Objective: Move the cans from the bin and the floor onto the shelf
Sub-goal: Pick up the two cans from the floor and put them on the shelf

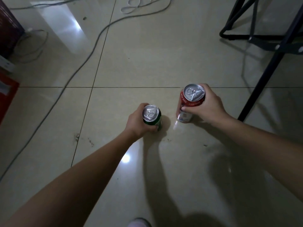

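A green can [151, 115] stands upright on the tiled floor, and my left hand [137, 120] is wrapped around its side. To its right a taller red can [191, 102] is upright too, with my right hand [208, 105] closed around its upper part. Whether the red can's base touches the floor I cannot tell. Both silver tops with pull tabs face the camera. No bin or shelf shows clearly in this view.
Grey cables [91, 51] trail across the floor at the upper left and top. A black metal stand [268, 63] with slanted legs fills the upper right. A red box [8, 94] and a dark red object [8, 27] sit at the left edge.
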`<state>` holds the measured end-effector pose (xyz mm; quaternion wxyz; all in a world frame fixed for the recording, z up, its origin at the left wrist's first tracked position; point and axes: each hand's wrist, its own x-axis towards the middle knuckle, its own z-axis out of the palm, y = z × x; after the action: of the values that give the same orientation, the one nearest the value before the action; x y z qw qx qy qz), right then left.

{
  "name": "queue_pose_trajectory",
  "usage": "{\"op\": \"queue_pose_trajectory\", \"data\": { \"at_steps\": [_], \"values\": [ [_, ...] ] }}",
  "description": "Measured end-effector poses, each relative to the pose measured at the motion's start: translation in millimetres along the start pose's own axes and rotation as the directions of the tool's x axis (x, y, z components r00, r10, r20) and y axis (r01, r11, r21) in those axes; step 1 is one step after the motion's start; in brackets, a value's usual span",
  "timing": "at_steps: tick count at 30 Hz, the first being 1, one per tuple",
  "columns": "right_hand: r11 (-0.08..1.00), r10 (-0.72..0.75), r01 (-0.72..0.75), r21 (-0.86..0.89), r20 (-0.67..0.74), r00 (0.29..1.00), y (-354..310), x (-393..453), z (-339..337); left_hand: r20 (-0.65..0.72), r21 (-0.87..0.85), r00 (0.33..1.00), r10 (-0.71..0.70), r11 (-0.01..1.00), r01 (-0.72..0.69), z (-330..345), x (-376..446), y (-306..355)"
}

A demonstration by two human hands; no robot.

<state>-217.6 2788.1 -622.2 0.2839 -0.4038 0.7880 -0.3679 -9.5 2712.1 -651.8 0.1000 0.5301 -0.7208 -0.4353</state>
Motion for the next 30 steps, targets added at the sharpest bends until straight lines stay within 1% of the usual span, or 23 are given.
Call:
{"op": "queue_pose_trajectory", "data": {
  "at_steps": [3,6,8,11,14,16,18,21,26,30],
  "values": [
    [1.0,-0.008,0.008,-0.026,-0.019,1.0,-1,-1,0,-0.002,0.037,1.0,0.003,0.999,-0.002,-10,3,4],
    [1.0,0.007,-0.008,-0.012,-0.051,0.999,-14,-5,-7,-0.014,0.105,0.999,0.033,0.994,-0.031,-34,2,23],
    [1.0,0.028,-0.027,0.007,-0.073,0.997,-35,-11,-18,-0.029,0.138,0.998,0.05,0.989,-0.046,-59,-4,47],
    [0.998,0.044,-0.04,0.043,-0.09,0.995,-86,-22,-48,-0.029,0.152,0.997,0.067,0.986,-0.062,-106,-21,98],
    [0.996,0.06,-0.054,0.076,-0.071,0.996,-155,-39,-95,0.015,0.121,0.998,0.065,0.99,-0.066,-161,-50,167],
    [0.993,0.066,-0.058,0.102,-0.073,0.995,-193,-47,-124,0.019,0.133,0.997,0.079,0.988,-0.08,-190,-64,206],
    [0.992,0.074,-0.067,0.109,-0.059,0.996,-246,-60,-166,0.042,0.154,0.994,0.097,0.983,-0.103,-232,-87,260],
    [0.995,0.063,-0.056,0.076,-0.081,0.995,-328,-77,-239,0.075,0.199,0.989,0.127,0.97,-0.14,-293,-118,347],
    [0.999,0.034,-0.029,0.045,-0.115,0.993,-446,-103,-359,0.2,0.274,0.962,0.188,0.932,-0.239,-384,-159,496],
    [0.999,0.006,-0.001,0.036,-0.135,0.991,-518,-124,-446,0.31,0.281,0.917,0.252,0.897,-0.342,-433,-184,607]
  ]
}}
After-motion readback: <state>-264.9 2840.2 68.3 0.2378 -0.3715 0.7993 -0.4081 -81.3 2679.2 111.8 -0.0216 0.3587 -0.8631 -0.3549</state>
